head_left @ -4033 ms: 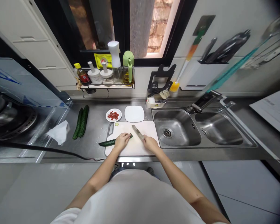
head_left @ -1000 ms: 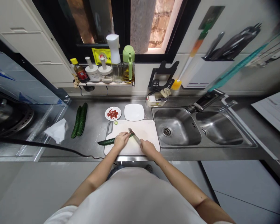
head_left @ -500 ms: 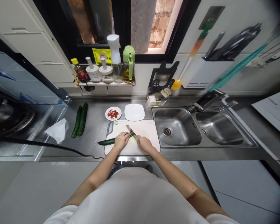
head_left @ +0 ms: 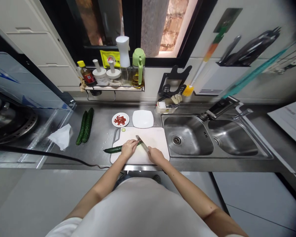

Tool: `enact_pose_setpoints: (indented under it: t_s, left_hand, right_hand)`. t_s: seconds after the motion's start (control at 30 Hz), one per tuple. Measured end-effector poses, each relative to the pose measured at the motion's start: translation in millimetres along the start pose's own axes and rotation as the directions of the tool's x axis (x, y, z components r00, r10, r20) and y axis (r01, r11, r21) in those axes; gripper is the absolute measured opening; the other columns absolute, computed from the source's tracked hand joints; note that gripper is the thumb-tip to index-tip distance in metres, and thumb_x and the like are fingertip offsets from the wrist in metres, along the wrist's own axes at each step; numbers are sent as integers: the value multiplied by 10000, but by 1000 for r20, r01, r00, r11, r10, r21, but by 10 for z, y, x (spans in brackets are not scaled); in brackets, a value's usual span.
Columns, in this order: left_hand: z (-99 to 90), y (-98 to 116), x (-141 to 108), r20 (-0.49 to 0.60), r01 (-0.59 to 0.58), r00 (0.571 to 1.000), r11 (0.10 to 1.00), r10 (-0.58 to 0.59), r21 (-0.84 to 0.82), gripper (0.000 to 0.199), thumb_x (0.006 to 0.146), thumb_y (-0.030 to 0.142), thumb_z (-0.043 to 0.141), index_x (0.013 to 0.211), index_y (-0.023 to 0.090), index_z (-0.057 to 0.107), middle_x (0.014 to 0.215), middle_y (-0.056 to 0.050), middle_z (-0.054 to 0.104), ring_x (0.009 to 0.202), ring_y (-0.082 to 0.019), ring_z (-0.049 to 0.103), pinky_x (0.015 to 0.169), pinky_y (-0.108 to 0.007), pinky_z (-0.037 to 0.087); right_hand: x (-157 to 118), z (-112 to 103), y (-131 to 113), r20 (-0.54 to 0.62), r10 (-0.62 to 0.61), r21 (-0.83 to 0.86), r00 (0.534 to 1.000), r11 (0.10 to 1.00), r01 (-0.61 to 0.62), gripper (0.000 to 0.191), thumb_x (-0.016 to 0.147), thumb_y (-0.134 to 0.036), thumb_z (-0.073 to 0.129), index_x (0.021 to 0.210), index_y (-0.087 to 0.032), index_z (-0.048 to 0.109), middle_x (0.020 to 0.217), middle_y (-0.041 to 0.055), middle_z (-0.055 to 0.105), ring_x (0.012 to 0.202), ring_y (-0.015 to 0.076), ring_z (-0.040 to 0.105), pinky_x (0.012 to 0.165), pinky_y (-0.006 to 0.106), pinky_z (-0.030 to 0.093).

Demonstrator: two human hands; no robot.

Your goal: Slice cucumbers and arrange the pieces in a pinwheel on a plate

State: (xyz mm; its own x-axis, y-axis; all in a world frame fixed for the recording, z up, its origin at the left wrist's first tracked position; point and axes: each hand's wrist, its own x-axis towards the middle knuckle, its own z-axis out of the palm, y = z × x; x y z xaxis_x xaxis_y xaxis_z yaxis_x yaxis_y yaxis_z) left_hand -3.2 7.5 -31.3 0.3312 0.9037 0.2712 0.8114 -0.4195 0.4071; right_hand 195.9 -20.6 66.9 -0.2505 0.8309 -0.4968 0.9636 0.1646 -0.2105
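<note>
A dark green cucumber (head_left: 112, 149) lies across the white cutting board (head_left: 160, 144), its left end past the board's edge. My left hand (head_left: 129, 148) is closed over it near its right end, fingers curled. In my right hand (head_left: 157, 154) is a kitchen knife (head_left: 143, 144), gripped by the handle, its blade slanting up and left beside the cucumber's cut end. Whether the edge touches the cucumber I cannot tell. A small pale cucumber slice (head_left: 123, 130) rests at the board's upper left.
Behind the board stand a plate of chopped red pieces (head_left: 120, 120) and a white square plate (head_left: 142, 118). Two whole cucumbers (head_left: 85, 126) and a crumpled white cloth or paper (head_left: 61, 136) lie to the left. A double sink (head_left: 187, 151) borders the right. A dark cable (head_left: 64, 157) crosses the counter's front left.
The knife and my right hand have shifted slightly right and down. My left hand stays on the cucumber. The whole view has moved a little.
</note>
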Motion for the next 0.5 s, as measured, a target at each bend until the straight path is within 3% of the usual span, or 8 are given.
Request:
enact_pose_setpoints:
  t_s: [0.27,0.5]
  left_hand:
    - [2,2,-1,-8,7,1000,1000,-7,8,259,928,281,511,1113,273,692,1050,-39,668,923,-156,580,795,-266,470]
    - [9,-2,-10,-6,-1,1000,1000,1,-3,265,929,276,507,1130,282,679,1054,-34,664,938,-152,574,823,-264,467]
  right_hand:
    - [188,-55,-119,-27,-13,26,1000,1000,13,293,945,-202,360,1194,-155,508,1058,147,673,1004,240,630,768,289,417]
    - [24,10,-59,9,12,17,1000,1000,-12,300,942,-190,346,1186,-146,514,1036,155,674,960,238,639,741,291,418]
